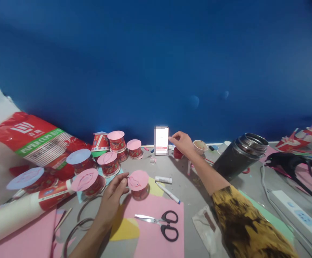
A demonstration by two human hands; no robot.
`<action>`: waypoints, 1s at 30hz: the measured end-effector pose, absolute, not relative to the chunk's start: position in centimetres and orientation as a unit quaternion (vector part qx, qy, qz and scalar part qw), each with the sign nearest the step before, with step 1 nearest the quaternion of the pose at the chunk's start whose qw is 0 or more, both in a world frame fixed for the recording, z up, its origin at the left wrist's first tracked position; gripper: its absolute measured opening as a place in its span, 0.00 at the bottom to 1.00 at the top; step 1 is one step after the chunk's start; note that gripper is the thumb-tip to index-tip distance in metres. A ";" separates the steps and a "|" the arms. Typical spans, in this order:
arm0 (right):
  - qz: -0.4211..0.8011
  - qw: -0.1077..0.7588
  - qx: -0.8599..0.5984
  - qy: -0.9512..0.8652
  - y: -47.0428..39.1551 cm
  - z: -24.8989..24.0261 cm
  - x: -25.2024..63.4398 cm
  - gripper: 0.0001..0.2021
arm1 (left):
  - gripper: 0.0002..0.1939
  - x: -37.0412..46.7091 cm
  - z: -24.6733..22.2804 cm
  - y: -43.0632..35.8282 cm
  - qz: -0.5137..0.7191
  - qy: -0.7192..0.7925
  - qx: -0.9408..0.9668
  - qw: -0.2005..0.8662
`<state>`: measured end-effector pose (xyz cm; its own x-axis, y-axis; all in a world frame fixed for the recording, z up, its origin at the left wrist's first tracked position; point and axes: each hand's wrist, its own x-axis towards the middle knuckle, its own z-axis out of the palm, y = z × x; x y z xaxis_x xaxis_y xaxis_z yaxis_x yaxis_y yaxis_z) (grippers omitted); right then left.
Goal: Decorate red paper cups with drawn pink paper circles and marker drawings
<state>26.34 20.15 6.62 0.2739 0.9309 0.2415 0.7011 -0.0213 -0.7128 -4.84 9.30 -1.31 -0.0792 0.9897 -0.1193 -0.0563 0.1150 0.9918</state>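
Note:
A paper cup with a round pink paper disc [138, 180] on top stands on the table near the middle. Beside its left side my left hand [114, 191] rests with bent fingers a little apart, the fingertips at the disc's edge; whether they touch is unclear. My right hand [182, 144] reaches forward to the right edge of an upright phone [161, 141] with a bright screen. Its index finger points at the phone, and I see nothing held. Black-handled scissors [168, 225] lie on pink paper [160, 208]. Between them and the phone are a glue stick [163, 180] and a marker [168, 192].
Several disc-topped cups [109, 163] stand left, before a red cup bag [34, 139]. A cardboard-like white roll [13, 215] lies at front left. On the right are an open dark flask [236, 156], a power strip [301, 215], a black glue gun [287, 163] and cups with straws [290, 143].

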 end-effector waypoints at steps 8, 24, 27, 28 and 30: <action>0.256 0.364 -0.549 -0.707 14.9 4.9 21.2 0.06 | 0.28 -4.1 -0.7 8.7 0.517 0.536 0.454 0.489; 0.209 0.311 -0.437 -0.818 12.2 0.9 17.7 0.20 | 0.25 -3.0 0.7 7.7 0.509 0.538 0.510 0.437; 0.208 0.309 -0.442 -0.816 11.9 0.9 17.6 0.21 | 0.25 -3.0 0.3 7.7 0.510 0.534 0.520 0.429; 0.209 0.309 -0.445 -0.814 11.8 0.9 17.6 0.21 | 0.25 -3.0 0.2 7.7 0.511 0.530 0.522 0.431; 0.208 0.316 -0.449 -0.810 11.7 0.7 17.6 0.21 | 0.26 -3.0 -0.1 7.8 0.517 0.524 0.512 0.443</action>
